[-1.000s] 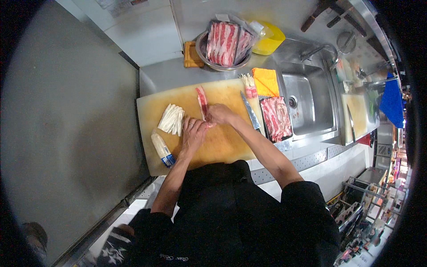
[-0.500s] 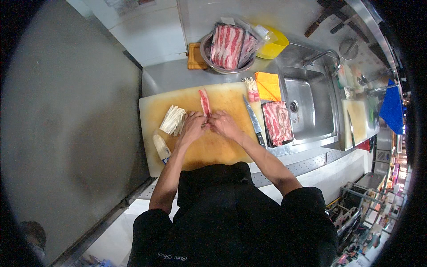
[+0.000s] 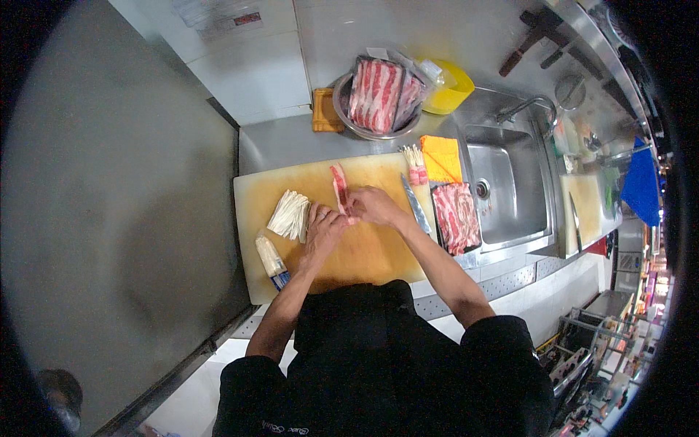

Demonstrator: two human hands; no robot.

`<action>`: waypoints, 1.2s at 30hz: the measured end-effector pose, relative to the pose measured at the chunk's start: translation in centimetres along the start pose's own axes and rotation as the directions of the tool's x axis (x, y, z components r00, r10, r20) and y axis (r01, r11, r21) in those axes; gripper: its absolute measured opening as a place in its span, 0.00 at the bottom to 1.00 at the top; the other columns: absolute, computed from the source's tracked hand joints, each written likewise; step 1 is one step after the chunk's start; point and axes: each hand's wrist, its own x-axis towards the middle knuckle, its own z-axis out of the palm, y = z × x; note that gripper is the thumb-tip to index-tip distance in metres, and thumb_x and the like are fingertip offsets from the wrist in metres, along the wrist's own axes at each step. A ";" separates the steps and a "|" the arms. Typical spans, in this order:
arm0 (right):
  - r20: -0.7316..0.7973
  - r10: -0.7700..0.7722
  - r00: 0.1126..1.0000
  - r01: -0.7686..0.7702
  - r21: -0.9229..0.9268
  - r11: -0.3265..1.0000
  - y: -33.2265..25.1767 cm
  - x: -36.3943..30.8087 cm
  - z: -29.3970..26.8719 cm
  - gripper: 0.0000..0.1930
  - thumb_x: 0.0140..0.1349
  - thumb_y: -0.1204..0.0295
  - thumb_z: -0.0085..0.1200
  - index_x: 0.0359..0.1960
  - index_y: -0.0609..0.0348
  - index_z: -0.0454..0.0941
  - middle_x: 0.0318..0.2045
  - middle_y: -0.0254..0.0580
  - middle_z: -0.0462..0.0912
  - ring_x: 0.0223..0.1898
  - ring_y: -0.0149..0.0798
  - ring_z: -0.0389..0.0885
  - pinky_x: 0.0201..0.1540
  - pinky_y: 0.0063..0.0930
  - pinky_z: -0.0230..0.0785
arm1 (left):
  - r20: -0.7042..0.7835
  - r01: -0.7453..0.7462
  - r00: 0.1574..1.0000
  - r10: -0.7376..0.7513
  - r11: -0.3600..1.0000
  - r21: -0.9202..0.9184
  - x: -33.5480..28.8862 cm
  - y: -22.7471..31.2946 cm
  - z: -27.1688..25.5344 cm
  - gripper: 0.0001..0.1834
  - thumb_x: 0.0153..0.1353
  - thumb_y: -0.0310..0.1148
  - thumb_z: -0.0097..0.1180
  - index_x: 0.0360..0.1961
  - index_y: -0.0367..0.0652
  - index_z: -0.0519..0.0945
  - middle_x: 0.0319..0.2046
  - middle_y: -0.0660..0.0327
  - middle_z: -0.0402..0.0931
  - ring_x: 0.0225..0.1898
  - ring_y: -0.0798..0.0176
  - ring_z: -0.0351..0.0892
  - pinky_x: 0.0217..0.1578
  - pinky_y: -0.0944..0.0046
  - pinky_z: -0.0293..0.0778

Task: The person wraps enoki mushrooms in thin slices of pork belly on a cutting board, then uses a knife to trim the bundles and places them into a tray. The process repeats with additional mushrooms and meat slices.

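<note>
A thin slice of red-and-white fatty meat [image 3: 338, 179] lies lengthwise on the large cutting board [image 3: 364, 266]. My left hand [image 3: 325, 227] has its fingers closed on the near end of the slice. From the other side my right hand [image 3: 373, 206] pinches the slice a little farther up; its fingertips are partly hidden. A loose bunch of white enoki mushrooms [image 3: 288, 215] rests just left of my left hand. Below it lies a packaged bunch of enoki [image 3: 270, 256]. Several meat-wrapped enoki rolls [image 3: 417, 173] sit at the board's far right corner.
A knife [image 3: 416, 206] lies along the board's right side, beside a black tray of sliced meat [image 3: 457, 218] and an orange cloth [image 3: 440, 159]. Behind stand a metal bowl [image 3: 341, 109] with packed meat slices and a yellow container [image 3: 453, 89]. To the right is a sink [image 3: 502, 175].
My right hand has shifted up along the slice, while my left hand stays at its near end. The whole scene sits slightly lower in the picture.
</note>
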 end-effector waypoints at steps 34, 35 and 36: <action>0.020 0.122 0.992 -0.124 0.183 0.975 0.3 0.0 -0.4 0.10 0.62 0.66 0.69 0.43 0.54 0.87 0.40 0.45 0.90 0.47 0.53 0.87 0.54 0.47 0.79 | 0.288 0.156 0.952 -0.108 0.976 -0.150 4.2 -0.9 -1.8 0.11 0.57 0.31 0.71 0.41 0.41 0.88 0.37 0.54 0.87 0.46 0.48 0.83 0.65 0.42 0.68; -0.058 0.106 0.993 -0.099 0.112 0.989 0.0 -0.4 -0.6 0.10 0.62 0.66 0.69 0.43 0.54 0.87 0.41 0.45 0.90 0.49 0.52 0.86 0.55 0.46 0.78 | 0.329 0.185 0.936 -0.125 0.970 -0.159 4.7 -1.2 -1.9 0.10 0.57 0.30 0.71 0.39 0.41 0.88 0.37 0.52 0.88 0.46 0.47 0.84 0.63 0.42 0.70; -0.133 0.084 0.988 -0.079 0.040 0.996 -0.3 -0.7 -0.7 0.10 0.63 0.65 0.69 0.43 0.54 0.86 0.42 0.44 0.89 0.50 0.52 0.86 0.56 0.46 0.78 | 0.370 0.215 0.918 -0.141 0.962 -0.166 5.2 -1.4 -2.1 0.09 0.57 0.29 0.71 0.38 0.41 0.89 0.36 0.51 0.88 0.46 0.47 0.85 0.62 0.43 0.71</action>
